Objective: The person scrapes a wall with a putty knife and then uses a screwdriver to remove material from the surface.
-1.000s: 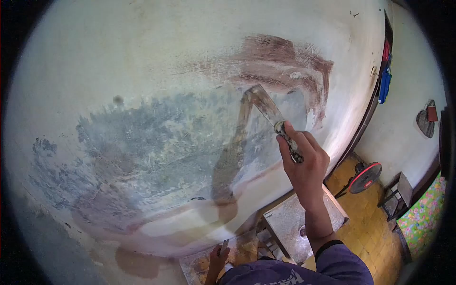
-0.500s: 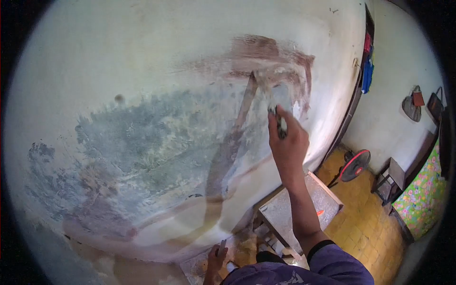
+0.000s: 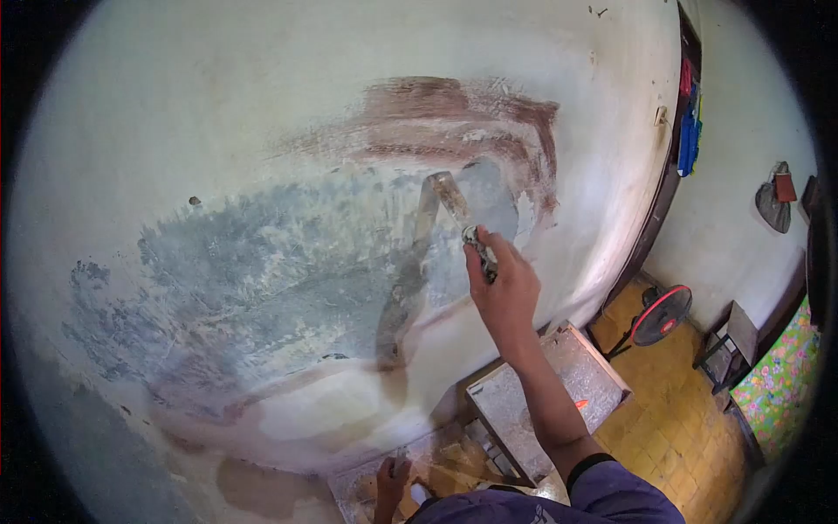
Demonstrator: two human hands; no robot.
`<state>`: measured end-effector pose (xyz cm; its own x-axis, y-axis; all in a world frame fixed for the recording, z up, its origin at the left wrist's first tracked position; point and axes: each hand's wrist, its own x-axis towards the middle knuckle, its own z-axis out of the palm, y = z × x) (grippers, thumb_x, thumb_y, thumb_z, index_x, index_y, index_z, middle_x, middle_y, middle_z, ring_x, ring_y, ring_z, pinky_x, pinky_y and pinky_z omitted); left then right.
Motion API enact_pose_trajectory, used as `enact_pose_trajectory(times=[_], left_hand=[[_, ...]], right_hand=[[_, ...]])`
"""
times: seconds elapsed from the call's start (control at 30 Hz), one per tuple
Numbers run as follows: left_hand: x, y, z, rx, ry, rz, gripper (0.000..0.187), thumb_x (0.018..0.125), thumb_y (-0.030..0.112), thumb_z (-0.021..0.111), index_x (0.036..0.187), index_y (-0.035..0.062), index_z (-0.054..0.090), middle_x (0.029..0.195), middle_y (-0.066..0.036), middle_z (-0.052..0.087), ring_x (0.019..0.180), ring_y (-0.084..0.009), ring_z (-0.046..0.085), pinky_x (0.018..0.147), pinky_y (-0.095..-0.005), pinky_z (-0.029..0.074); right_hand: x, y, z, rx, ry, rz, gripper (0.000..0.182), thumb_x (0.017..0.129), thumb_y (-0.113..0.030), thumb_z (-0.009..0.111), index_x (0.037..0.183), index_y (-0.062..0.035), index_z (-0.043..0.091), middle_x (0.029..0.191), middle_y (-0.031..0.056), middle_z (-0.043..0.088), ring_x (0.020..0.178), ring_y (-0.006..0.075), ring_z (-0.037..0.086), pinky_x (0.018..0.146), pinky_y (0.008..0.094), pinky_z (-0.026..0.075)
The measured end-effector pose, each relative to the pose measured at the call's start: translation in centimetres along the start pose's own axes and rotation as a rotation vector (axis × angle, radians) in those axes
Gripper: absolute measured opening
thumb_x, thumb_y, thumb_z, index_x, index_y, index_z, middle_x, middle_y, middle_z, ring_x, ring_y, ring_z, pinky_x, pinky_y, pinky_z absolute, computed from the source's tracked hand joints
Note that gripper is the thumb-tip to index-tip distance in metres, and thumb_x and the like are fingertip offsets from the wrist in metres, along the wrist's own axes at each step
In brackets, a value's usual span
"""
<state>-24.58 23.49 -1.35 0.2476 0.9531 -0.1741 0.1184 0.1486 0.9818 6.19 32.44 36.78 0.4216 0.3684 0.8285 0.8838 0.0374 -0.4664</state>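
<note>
My right hand [image 3: 511,293] is closed round the handle of a putty knife [image 3: 453,199]. The knife's blade lies at the wall [image 3: 288,79], on the upper right part of a large grey-blue patch [image 3: 262,253], just below reddish-brown streaks [image 3: 415,98]. Low in the view, near my body, my left hand [image 3: 393,476] is closed round a small object whose shape I cannot make out. A shadow of the arm and tool falls across the patch.
A table [image 3: 559,384] with an orange item [image 3: 581,404] stands below my right arm. Beyond it are a fan [image 3: 661,316], a small stool [image 3: 731,345] and a floral cloth [image 3: 777,384]. Bags [image 3: 773,203] hang on the far wall.
My right hand has moved left and down along the wall with the putty knife. The blade shows more clearly now. The view has shifted slightly.
</note>
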Motion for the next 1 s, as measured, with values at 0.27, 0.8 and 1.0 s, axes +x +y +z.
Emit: enact_pose_trajectory(times=[0.27, 0.8, 1.0], left_hand=[[-2.8, -2.7, 7.3, -0.021, -0.006, -0.045, 0.025, 0.091, 0.027, 0.071, 0.092, 0.0051, 0.059, 0.072, -0.002, 0.057, 0.063, -0.0105, 0.053, 0.056, -0.0293, 0.043], [-15.0, -2.7, 12.7, -0.132, 0.237, -0.013, 0.017, 0.091, 0.019, 0.069, 0.093, 0.008, 0.056, 0.071, 0.0, 0.057, 0.06, -0.0089, 0.052, 0.054, -0.0264, 0.044], [-11.0, -12.2, 9.7, 0.17, 0.0, 0.133, 0.017, 0.099, 0.019, 0.06, 0.111, 0.0074, 0.059, 0.091, -0.002, 0.062, 0.072, -0.0094, 0.053, 0.062, -0.0265, 0.045]], right_hand=[[1.8, 5.9, -0.1, -0.03, 0.039, -0.132, 0.026, 0.091, -0.023, 0.067, 0.114, -0.0118, 0.065, 0.081, 0.0103, 0.064, 0.061, 0.03, 0.065, 0.051, 0.04, 0.05], [1.8, 8.1, -4.2, 0.252, -0.131, 0.027, 0.025, 0.085, -0.014, 0.071, 0.108, -0.0061, 0.068, 0.092, 0.018, 0.069, 0.081, 0.0394, 0.067, 0.07, 0.0434, 0.053], [-1.8, 11.6, -7.7, 0.379, -0.147, -0.085, 0.037, 0.075, -0.006, 0.075, 0.111, -0.0062, 0.067, 0.09, 0.0136, 0.064, 0.086, 0.0321, 0.063, 0.072, 0.0378, 0.052]])
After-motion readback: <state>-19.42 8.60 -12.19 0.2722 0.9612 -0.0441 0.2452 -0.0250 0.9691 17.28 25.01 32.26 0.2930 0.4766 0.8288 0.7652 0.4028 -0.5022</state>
